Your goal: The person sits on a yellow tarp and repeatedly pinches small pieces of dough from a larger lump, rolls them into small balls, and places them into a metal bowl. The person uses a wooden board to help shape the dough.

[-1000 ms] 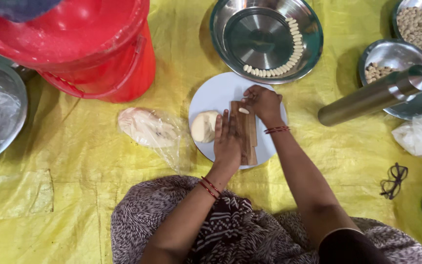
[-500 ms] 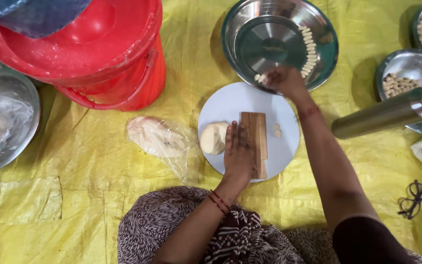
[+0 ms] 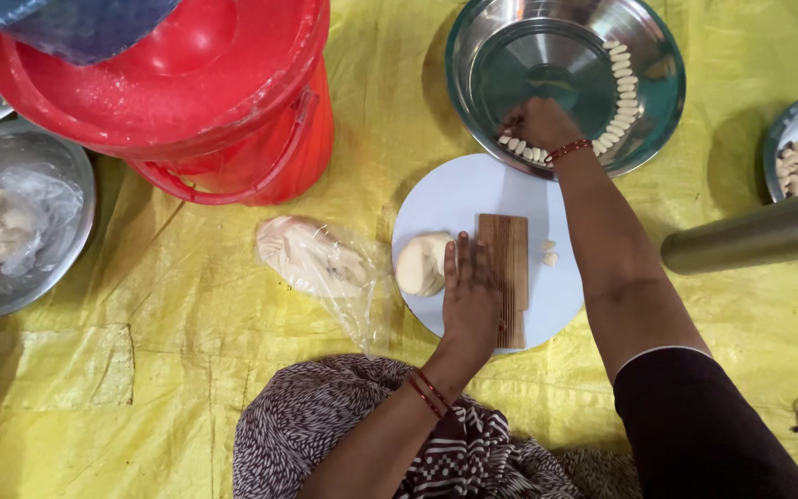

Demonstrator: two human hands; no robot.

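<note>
Pressing flat on the ridged board (image 3: pixel 502 277), the left hand (image 3: pixel 469 300) lies palm down with fingers straight and together; its grip is open and closes on nothing, only steadying the wood. The board sits on a round white plate (image 3: pixel 445 199) spread on the yellow sheet (image 3: pixel 159 370), its long axis running 12 to 6 o'clock, and the left hand covers its 9 o'clock edge. A dough lump (image 3: pixel 420 263) rests on the plate just at 9 o'clock of that hand, touching or nearly touching the fingertips; I cannot tell which. Two small shaped pieces (image 3: pixel 548 252) lie on the plate just at 3 o'clock of the board. The right hand (image 3: pixel 538 123) is up at 12 o'clock, reaching over the near rim of the steel bowl (image 3: pixel 658 83), knuckles toward the camera; its fingers are curled down among the row of pale pieces (image 3: pixel 619 102) that lines the bowl's wall, and whether the grip has one pinched is hidden by the back of the hand. So the dough lump lies nearer the left hand, while the two loose pieces lie at 6 o'clock of the right hand, between board and right forearm. At 9 o'clock of the plate a plastic bag (image 3: pixel 316 259) holding more dough lies on the sheet; beyond it, at 10 o'clock, stands a red bucket (image 3: pixel 233 139) with its lid on.
</note>
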